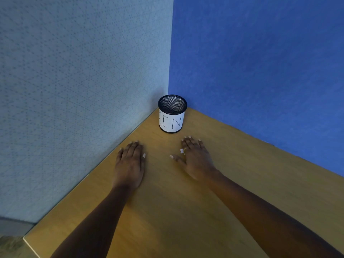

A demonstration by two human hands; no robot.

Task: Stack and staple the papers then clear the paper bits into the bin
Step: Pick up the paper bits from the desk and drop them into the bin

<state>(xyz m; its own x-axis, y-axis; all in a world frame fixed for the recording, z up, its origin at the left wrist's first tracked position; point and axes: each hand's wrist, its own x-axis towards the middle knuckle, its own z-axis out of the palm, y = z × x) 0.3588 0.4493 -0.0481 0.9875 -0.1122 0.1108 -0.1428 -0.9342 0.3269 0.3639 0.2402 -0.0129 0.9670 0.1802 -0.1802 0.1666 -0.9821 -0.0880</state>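
A small black mesh bin (172, 114) with a white paper label reading "IN" stands in the far corner of the wooden desk (242, 174). My left hand (130, 162) lies flat on the desk, palm down, just in front and left of the bin. Palm down as well, my right hand (195, 159) rests in front and right of the bin, its thumb spread and a ring on one finger. Neither hand holds anything. No papers, stapler or paper bits are in view.
A pale grey-blue fabric partition (74, 90) borders the desk on the left and a deep blue partition (260, 62) on the right; they meet behind the bin. The desk's near-left corner (25, 239) ends above a strip of floor.
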